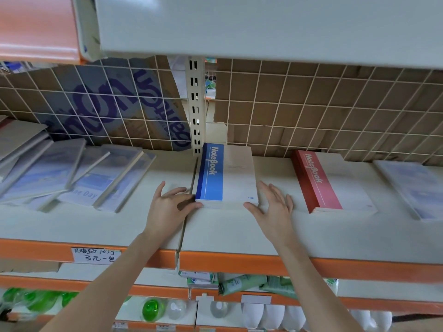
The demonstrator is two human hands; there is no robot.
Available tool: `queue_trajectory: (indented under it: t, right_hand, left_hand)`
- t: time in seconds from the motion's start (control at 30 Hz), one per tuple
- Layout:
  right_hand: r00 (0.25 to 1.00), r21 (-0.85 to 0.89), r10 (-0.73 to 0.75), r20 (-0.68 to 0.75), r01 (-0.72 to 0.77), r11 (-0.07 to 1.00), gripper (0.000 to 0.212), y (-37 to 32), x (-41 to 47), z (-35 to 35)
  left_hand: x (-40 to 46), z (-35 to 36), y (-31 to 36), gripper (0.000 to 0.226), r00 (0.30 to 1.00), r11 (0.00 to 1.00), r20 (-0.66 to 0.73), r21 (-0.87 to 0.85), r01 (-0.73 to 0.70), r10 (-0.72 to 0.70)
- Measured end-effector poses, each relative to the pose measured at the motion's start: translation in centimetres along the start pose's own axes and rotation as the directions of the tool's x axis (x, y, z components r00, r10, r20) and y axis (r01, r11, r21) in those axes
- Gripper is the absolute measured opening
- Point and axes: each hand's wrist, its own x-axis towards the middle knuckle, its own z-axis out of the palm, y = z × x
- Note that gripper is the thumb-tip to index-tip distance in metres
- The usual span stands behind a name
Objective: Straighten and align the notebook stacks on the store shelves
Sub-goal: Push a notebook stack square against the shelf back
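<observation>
A stack of notebooks with a blue spine band [225, 174] lies flat in the middle of the white shelf [230, 233]. My left hand [171, 204] touches the stack's near left corner, fingers straight, thumb at the front edge. My right hand [273, 203] lies flat against its near right corner, fingers spread. To the right sits a stack of notebooks with a red spine band [330, 183], angled slightly. At the left, a loose pile of pale blue notebooks [72, 176] lies fanned and crooked. Another pale blue stack [414, 188] sits at the far right.
A wire grid backed with cardboard [311, 111] closes the shelf's rear, with a slotted metal upright [196, 104] behind the blue stack. Another shelf [263, 27] hangs low overhead. The orange shelf edge [239, 262] carries a handwritten price label [96, 255]. Bottles and packets fill the lower shelves.
</observation>
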Motion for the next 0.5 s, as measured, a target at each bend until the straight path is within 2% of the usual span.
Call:
queue_trajectory:
  t: [0.2, 0.33, 0.4, 0.5]
  right_hand:
    - [1.0, 0.066, -0.01, -0.028, 0.012, 0.998, 0.05, -0.4, -0.21, -0.29]
    - [1.0, 0.043, -0.015, -0.02, 0.016, 0.999, 0.048, -0.56, -0.12, -0.25]
    - [1.0, 0.039, -0.011, -0.013, 0.012, 0.999, 0.048, -0.6, -0.13, -0.27]
    - [1.0, 0.028, -0.013, -0.011, 0.013, 1.0, 0.05, -0.62, -0.34, -0.32]
  left_hand:
    - [0.11, 0.12, -0.5, 0.03, 0.998, 0.997, 0.011, 0.053, -0.062, 0.061]
    - [0.14, -0.08, -0.25, 0.018, 0.987, 0.986, -0.045, 0.076, -0.148, 0.152]
    - [0.13, -0.23, -0.17, 0.028, 0.985, 0.984, -0.062, 0.082, -0.158, 0.163]
    - [-0.06, -0.59, 0.17, 0.061, 0.986, 0.984, -0.053, 0.096, -0.153, 0.158]
